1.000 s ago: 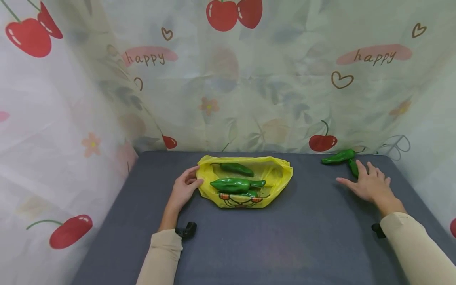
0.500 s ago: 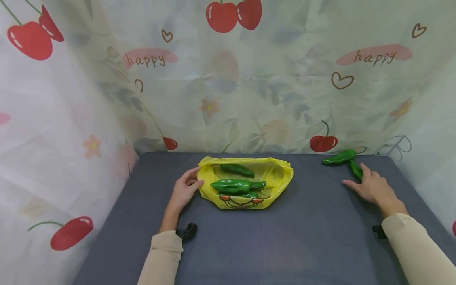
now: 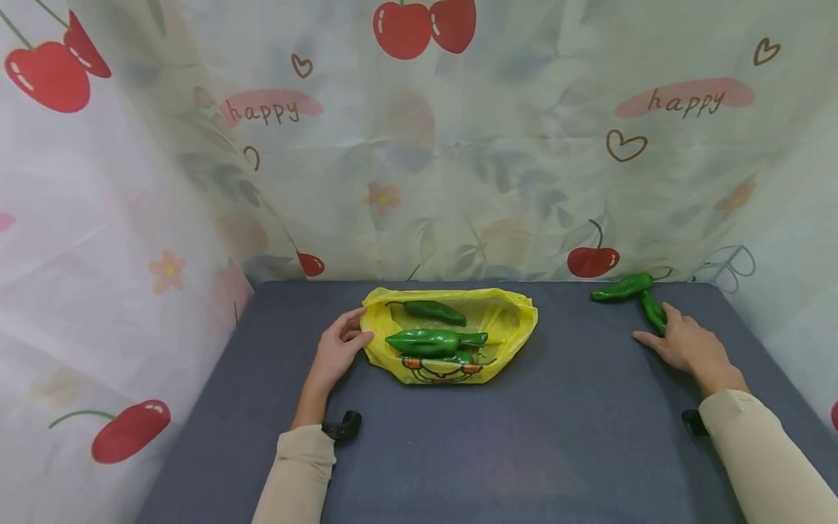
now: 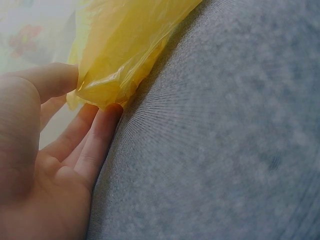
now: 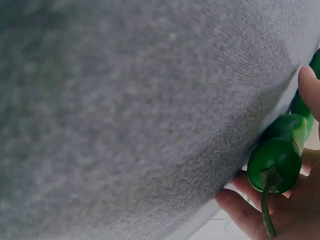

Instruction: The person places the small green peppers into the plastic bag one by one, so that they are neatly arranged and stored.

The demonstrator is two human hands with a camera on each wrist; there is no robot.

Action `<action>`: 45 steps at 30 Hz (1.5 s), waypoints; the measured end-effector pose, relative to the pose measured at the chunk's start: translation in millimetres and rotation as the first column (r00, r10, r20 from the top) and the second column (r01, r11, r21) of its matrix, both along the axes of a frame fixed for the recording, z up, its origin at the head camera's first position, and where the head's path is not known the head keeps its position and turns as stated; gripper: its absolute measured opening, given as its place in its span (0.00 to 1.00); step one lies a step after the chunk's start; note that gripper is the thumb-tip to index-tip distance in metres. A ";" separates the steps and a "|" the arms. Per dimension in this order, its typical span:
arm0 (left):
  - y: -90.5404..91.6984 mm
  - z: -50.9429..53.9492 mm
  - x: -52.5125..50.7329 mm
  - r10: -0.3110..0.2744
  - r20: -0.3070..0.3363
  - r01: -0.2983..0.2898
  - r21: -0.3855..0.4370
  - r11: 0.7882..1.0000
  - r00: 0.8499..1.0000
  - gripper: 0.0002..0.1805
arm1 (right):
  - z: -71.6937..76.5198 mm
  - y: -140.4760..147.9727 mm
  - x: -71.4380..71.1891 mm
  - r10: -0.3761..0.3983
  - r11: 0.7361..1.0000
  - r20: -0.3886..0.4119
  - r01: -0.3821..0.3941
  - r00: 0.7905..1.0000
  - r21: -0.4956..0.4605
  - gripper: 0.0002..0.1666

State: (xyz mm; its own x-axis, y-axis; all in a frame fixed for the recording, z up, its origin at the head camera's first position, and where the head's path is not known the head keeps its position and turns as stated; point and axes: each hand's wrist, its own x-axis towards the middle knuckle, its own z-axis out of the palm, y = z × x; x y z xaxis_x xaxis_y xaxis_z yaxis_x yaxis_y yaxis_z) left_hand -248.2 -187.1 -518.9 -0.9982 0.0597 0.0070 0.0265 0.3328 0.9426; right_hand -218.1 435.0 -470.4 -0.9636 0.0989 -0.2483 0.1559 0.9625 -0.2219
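A yellow plastic bag (image 3: 511,349) lies with its mouth spread, showing green peppers (image 3: 425,340) inside. At its left end my left hand (image 3: 337,349) pinches the rim; the left wrist view has the thumb and fingertips on the yellow plastic (image 4: 120,55). Far to the right, my right hand (image 3: 690,349) is at a loose green pepper (image 3: 653,313), its fingers along the far side and its thumb stretched out apart from it. In the right wrist view this pepper (image 5: 275,160) lies between fingers and thumb, stem toward the camera. Another pepper (image 3: 622,288) touches its far end.
The dark grey tabletop (image 3: 497,451) reaches back to a printed curtain (image 3: 458,182), which also hangs at both sides. A thin looped cord (image 3: 735,262) lies by the back right corner. Each wrist wears a black camera (image 3: 343,426).
My right hand has moved slightly right and lowered around the nearer loose pepper, its fingers drawing in behind it. My left hand stays on the bag's rim.
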 end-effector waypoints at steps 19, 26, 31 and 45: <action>3.7 8.0 -4.5 0.009 0.049 -0.007 -0.022 1.000 0.999 0.31 | 3.4 -6.6 -6.1 -0.054 0.998 0.010 0.053 0.999 0.029 0.45; 1.0 4.9 -2.5 -0.001 0.019 0.002 -0.023 1.000 1.000 0.30 | 1.8 -11.2 -5.1 -0.086 0.996 0.011 0.086 0.996 0.023 0.42; 0.1 3.3 0.2 0.000 -0.004 0.000 -0.013 1.000 1.000 0.30 | 4.7 -13.6 -5.3 -0.107 0.994 -0.008 0.107 0.994 0.007 0.41; 0.6 2.8 1.3 0.002 -0.014 -0.002 -0.015 1.000 1.000 0.29 | 11.9 -15.0 -0.7 -0.124 0.990 -0.101 0.116 0.987 -0.081 0.41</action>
State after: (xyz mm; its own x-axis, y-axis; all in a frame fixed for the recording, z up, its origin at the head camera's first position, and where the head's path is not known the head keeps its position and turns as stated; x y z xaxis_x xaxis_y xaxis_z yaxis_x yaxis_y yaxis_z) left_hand -246.9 -186.5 -516.1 -0.9981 0.0582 0.0199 0.0389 0.3466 0.9372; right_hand -218.8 420.0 -458.5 -0.9669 0.2007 -0.1573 0.2417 0.9182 -0.3140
